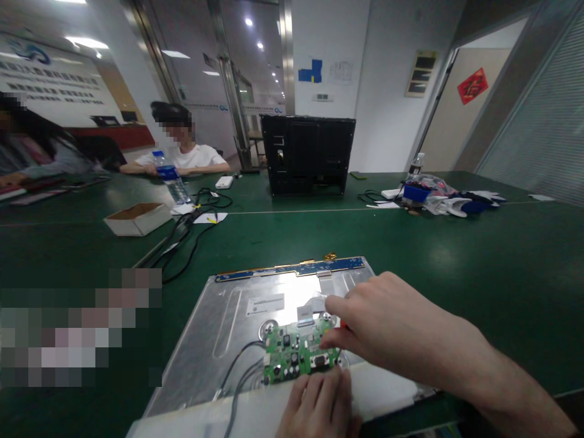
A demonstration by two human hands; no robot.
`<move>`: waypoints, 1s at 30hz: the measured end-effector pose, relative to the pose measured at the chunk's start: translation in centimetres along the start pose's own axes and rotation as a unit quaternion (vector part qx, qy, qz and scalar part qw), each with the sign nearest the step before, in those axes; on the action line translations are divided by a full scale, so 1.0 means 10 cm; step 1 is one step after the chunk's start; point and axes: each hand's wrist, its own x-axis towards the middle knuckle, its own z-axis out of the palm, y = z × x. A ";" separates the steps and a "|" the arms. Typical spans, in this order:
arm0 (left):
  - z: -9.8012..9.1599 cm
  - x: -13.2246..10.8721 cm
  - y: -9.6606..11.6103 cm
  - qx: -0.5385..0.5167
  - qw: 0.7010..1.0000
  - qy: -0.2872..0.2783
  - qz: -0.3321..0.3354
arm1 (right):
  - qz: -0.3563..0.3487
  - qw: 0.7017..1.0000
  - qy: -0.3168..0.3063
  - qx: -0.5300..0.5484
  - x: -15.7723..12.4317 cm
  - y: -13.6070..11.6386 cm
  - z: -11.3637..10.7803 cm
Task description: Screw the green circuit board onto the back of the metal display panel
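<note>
A silver metal panel (pixel 228 353) lies on the green table, with a blue circuit strip (pixel 292 270) along its far edge. Mounted on its near part is a green circuit board (pixel 292 347), with dark cables leaving its left side. My right hand (pixel 378 316) is over the board's right side, fingers curled around something red, mostly hidden by the hand. At the board's near edge rests my left hand (pixel 319 404), its fingers together; anything beneath them is hidden. White material (pixel 383 389) covers the panel's near edge.
An open box (pixel 139 220), black cables (pixel 189 228) and a water bottle (pixel 171 176) are at the left. A black monitor housing (pixel 308 155) stands upright at the back. Bags and gloves (pixel 447 198) lie at the back right. Two people sit across the table at the left.
</note>
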 end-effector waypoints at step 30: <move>-0.05 0.02 -0.01 -0.016 1.000 -0.016 0.005 | -0.020 1.000 0.009 0.020 -0.11 0.03 0.00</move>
